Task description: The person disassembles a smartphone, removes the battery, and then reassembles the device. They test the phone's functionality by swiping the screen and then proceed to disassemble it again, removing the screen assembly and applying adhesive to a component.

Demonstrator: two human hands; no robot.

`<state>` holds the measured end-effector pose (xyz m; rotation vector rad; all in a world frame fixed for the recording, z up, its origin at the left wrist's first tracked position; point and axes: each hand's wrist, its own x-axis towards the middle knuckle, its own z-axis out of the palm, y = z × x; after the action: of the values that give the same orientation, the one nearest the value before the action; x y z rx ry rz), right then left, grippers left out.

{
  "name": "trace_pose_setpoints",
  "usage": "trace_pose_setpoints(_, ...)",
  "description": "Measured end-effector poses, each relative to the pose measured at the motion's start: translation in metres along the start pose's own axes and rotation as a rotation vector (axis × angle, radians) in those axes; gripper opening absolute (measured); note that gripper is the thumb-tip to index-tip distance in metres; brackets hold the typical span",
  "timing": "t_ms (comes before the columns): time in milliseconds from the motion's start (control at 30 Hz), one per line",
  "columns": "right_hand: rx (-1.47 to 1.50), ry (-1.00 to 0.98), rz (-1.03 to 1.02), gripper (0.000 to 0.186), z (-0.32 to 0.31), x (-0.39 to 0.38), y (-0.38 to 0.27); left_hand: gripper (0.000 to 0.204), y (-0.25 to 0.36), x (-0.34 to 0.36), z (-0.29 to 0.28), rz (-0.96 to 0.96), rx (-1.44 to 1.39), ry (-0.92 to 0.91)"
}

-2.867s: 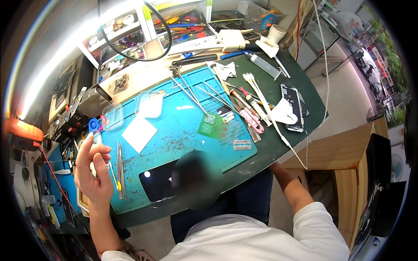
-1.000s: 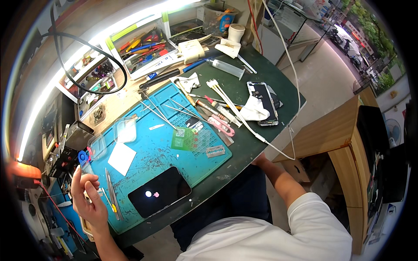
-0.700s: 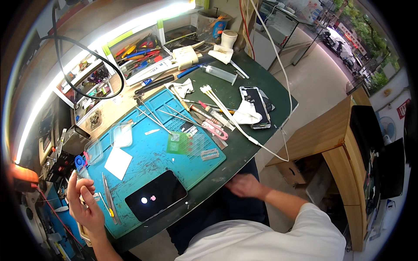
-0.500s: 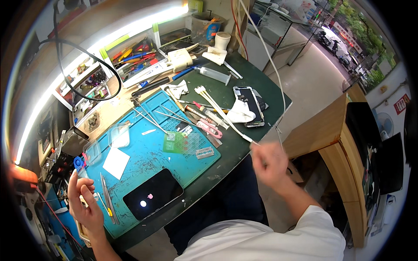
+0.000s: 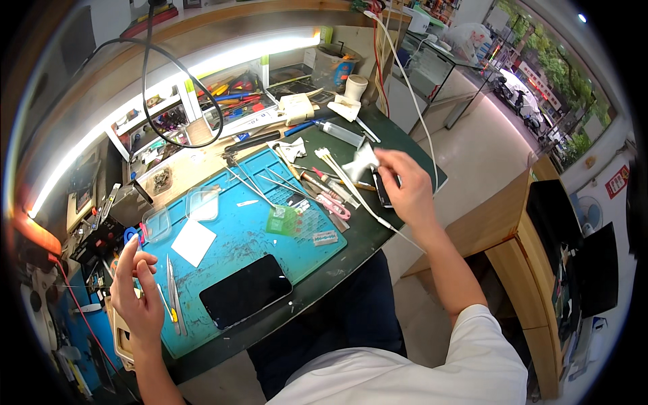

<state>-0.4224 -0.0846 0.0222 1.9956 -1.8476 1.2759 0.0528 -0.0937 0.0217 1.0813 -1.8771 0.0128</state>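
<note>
Taking the black-screened smartphone [image 5: 246,291] as the hub of my clock, I see it lying face up, screen dark, near the front edge of the bright blue work mat [image 5: 246,229] on the dark green bench [image 5: 390,129]. My right hand [image 5: 407,187] is out at two o'clock, thumb and fingers closed narrowly on a crumpled, slightly blurred white tissue [image 5: 363,162], raised in front of the bench; just below it a dark flat panel [image 5: 381,194] shows, mostly hidden by that hand. My left hand [image 5: 140,300] is up at nine o'clock, fingers loosely curled, with a gap between thumb and forefinger and nothing visible in the grip. Silver metal tweezers [image 5: 173,290] lie just beside it, between it and the phone. I also have a square white card [image 5: 194,243] towards eleven, a translucent green card [image 5: 282,221] at one, and a flat silver blade [image 5: 325,237] at two. A clear plastic syringe [image 5: 342,133] sits farther out at one.
</note>
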Motion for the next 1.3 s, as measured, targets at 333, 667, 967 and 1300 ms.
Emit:
trace_pose_setpoints(333, -0.452, -0.218, 0.237, 0.069, -0.012, -0.033, 0.007, 0.038, 0.007, 0.004, -0.004, 0.038, -0.012, 0.004)
trace_pose_setpoints(667, -0.262, -0.091, 0.093, 0.052, -0.004, -0.043, -0.006, 0.037, 0.003, 0.011, 0.0, 0.117, -0.022, 0.015)
trace_pose_setpoints(967, -0.025, -0.425, -0.415, 0.077, 0.032, -0.086, -0.136, 0.038, 0.0, 0.012, 0.001, 0.13, -0.024, 0.043)
trace_pose_setpoints(1300, 0.003, -0.433, -0.382, 0.079, 0.045, -0.099, -0.137, 0.039, 0.0, 0.011, 0.0, 0.162, -0.067, 0.055)
